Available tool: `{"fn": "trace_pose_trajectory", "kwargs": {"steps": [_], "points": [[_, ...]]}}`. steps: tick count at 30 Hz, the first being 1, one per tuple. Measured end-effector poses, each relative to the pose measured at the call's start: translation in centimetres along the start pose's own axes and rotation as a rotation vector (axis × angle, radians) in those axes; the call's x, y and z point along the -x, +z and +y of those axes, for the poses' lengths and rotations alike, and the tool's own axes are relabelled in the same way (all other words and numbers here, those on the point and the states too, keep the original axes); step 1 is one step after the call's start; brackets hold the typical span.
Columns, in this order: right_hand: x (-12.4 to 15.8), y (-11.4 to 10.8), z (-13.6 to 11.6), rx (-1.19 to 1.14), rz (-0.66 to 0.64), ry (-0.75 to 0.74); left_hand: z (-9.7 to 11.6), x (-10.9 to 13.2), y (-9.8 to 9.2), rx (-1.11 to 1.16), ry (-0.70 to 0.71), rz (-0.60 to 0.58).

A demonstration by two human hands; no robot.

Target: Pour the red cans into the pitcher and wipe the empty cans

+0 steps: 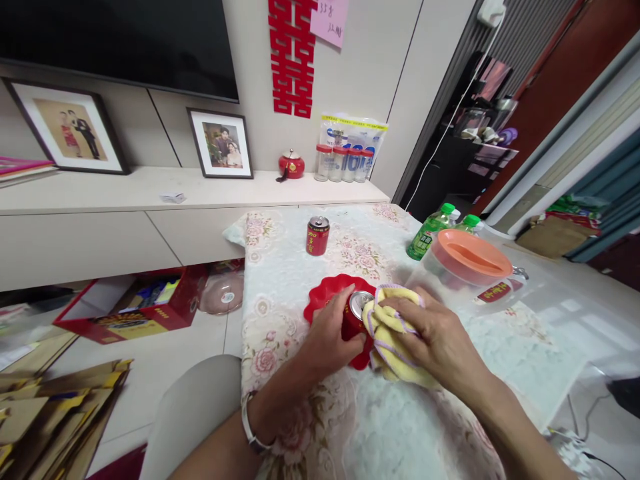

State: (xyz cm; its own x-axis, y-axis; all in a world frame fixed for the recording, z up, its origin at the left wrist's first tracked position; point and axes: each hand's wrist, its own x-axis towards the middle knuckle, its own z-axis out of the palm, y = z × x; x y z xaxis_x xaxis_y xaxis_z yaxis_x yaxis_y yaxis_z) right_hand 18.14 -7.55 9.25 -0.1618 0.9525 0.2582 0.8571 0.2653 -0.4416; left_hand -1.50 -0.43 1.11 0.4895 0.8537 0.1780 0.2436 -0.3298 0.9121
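Note:
My left hand (333, 333) is wrapped round a red drink can (354, 320) whose silver top faces up. Under and behind the can lies a red scalloped dish (320, 292). Bunched in my right hand (435, 330) is a yellow cloth (393, 333) with purple edging, pressed against the right side of the can and its rim. The cloth hides part of the can and the dish. A second red can (318, 237) stands upright farther back on the table.
A clear plastic jug (435, 280) with an orange lid (473, 252) stands to the right. Behind it are green-capped bottles (429, 233). A flowered tablecloth (280, 293) covers the table. A grey chair (200, 413) is at the left edge, with a red box (135, 303) on the floor.

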Motion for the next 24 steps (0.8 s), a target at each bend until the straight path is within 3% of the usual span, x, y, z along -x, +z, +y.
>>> {"fn": "trace_pose_trajectory", "kwargs": {"steps": [5, 9, 18, 24], "points": [[-0.3, -0.4, -1.7, 0.207, -0.097, -0.004, -0.2, -0.1, 0.1, -0.049, 0.027, 0.041], [-0.4, -0.2, -2.1, 0.247, -0.115, -0.014, -0.4, -0.2, 0.1, -0.067, 0.021, 0.054], [0.2, 1.5, -2.2, 0.271, 0.013, -0.074, -0.6, -0.3, 0.6, -0.121, 0.067, 0.084], [0.6, 2.0, -1.5, 0.291, 0.117, -0.140, -0.4, -0.2, -0.4, 0.093, 0.190, -0.014]]}}
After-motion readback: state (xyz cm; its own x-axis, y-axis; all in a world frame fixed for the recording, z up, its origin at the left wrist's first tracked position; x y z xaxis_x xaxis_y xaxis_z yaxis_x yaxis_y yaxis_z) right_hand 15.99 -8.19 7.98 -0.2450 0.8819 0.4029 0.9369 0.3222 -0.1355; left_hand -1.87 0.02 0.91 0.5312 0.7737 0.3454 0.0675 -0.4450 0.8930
